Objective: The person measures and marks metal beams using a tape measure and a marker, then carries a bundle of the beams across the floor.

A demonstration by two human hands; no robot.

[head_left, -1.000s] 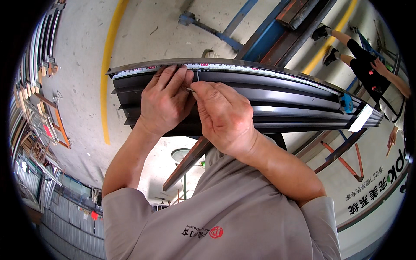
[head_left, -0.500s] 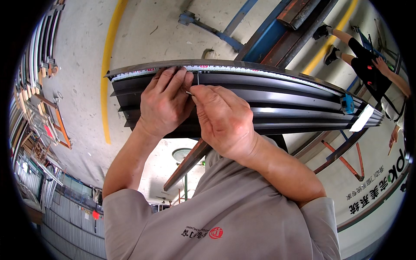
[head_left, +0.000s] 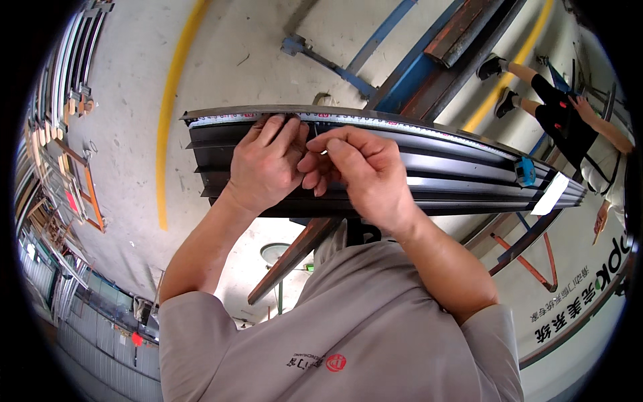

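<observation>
Floor: pale grey concrete (head_left: 134, 154), marked with a yellow line (head_left: 175, 80) to the left of the bars.
Metal bars: dark, long and ridged (head_left: 462, 169); they lie side by side across the view in front of the person's body.
Measuring tape: strip (head_left: 415, 128) laid out along the far edge of the bars; blue case (head_left: 525, 171) near their right end, beside a white paper (head_left: 550, 194).
Left hand: back upward (head_left: 268, 167), fingers bent, fingertips at the tape strip and the far edge of the bars. Thumb hidden; cannot tell whether it clamps anything.
Right hand: raised over the bars (head_left: 365, 173), thumb and forefinger pinched together on a thin tool (head_left: 325, 153), mostly hidden; other fingers loosely curled.
Spacing: right fingertips just beside the left hand; contact between the two cannot be told.
Co-worker: stands at right (head_left: 569, 127), well apart from the bars.
</observation>
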